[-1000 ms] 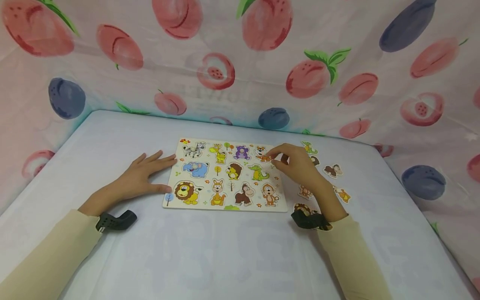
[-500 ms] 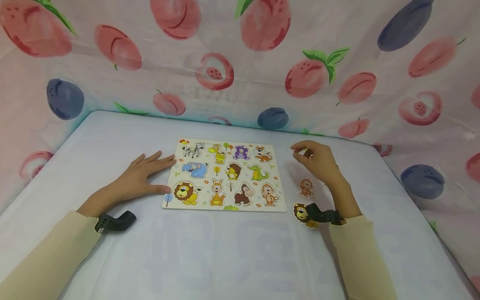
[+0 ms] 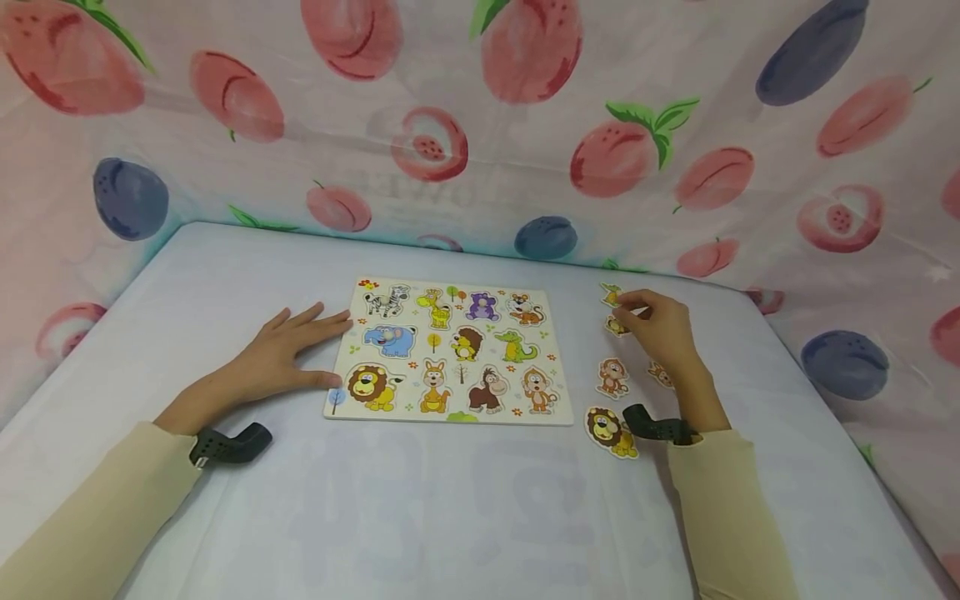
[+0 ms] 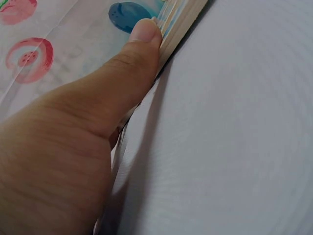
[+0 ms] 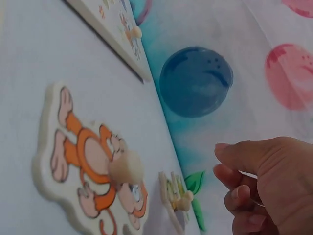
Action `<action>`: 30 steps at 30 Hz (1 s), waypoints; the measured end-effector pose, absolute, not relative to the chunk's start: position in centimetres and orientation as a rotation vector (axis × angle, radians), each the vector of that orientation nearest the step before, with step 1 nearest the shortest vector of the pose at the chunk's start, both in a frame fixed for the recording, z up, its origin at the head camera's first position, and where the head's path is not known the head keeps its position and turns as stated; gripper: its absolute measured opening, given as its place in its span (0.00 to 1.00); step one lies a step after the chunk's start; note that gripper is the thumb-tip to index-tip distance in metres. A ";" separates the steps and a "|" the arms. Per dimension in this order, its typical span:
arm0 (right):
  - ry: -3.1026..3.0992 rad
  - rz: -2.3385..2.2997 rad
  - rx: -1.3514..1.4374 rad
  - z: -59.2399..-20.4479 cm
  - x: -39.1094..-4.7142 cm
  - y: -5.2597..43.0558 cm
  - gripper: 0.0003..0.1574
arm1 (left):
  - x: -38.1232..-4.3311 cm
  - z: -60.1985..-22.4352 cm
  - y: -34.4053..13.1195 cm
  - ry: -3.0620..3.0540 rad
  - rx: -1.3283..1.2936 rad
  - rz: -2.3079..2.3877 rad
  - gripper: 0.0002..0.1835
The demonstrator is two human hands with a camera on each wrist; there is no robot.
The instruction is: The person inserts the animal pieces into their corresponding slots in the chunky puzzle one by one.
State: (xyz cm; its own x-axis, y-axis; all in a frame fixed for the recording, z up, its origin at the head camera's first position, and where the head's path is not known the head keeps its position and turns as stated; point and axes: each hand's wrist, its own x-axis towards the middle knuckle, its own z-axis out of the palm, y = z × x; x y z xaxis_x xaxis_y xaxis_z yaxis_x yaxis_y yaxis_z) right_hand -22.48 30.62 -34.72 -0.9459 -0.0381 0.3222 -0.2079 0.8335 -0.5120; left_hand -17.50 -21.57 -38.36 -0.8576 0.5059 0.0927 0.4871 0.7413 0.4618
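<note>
A wooden animal puzzle board lies flat on the table. My left hand rests at its left edge with spread fingers; in the left wrist view the thumb touches the edge. Right of the board, my right hand hovers over a crocodile piece and a hedgehog piece. In the right wrist view its thumb and loosely bent fingers hold nothing, apart from the knobs. The tiger piece sits in the board's top right corner, its knob showing in the right wrist view.
A monkey piece and a lion piece lie between the board and my right wrist. Part of a kangaroo piece shows beside that forearm. A fruit-print cloth rises behind the table.
My right hand has left the tiger piece on the board, moved right, and come down by the crocodile and hedgehog pieces. The left hand has stayed still.
</note>
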 end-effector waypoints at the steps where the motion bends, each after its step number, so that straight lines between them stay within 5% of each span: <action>1: -2.716 0.806 0.153 -34.9 -22.6 30.8 0.15 | -17.5 -38.4 -21.6 2.895 0.827 0.749 0.48; 30: -2.769 0.884 -0.091 -37.8 -23.4 32.2 0.16 | -17.6 -38.4 -21.6 2.896 0.827 0.737 0.47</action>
